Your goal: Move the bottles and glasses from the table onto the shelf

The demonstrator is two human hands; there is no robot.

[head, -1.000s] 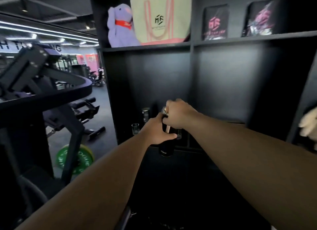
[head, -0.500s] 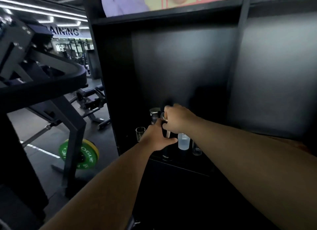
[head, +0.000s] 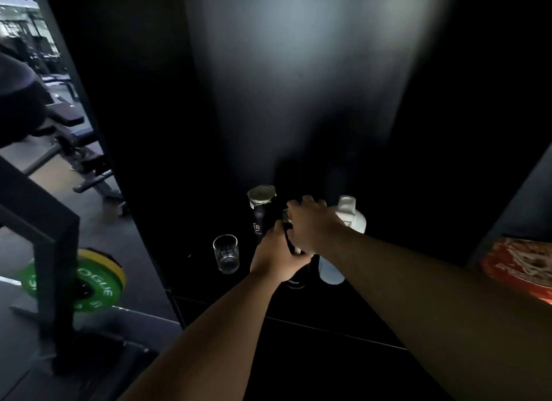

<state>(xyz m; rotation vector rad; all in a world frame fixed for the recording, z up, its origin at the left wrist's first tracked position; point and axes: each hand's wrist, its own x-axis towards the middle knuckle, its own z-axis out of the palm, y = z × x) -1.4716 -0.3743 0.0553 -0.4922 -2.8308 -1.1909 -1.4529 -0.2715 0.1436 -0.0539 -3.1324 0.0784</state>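
**Dark bottle comes down onto the shelf**

Left to right: the glass [head: 226, 253] stands placed; left hand [head: 273, 258] and right hand [head: 310, 225], both clamped on the dark bottle [head: 295, 276], have lowered it beside the white bottle [head: 340, 245]. Release looks next.

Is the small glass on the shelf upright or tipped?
Upright. The clear glass stands on its base on the black shelf, open rim facing up, left of the dark bottle both hands hold. It looks empty.

Both bare arms reached forward; the left hand [head: 273, 258] curled closed lower down, the right hand [head: 312, 227] clasped just above, touching it.
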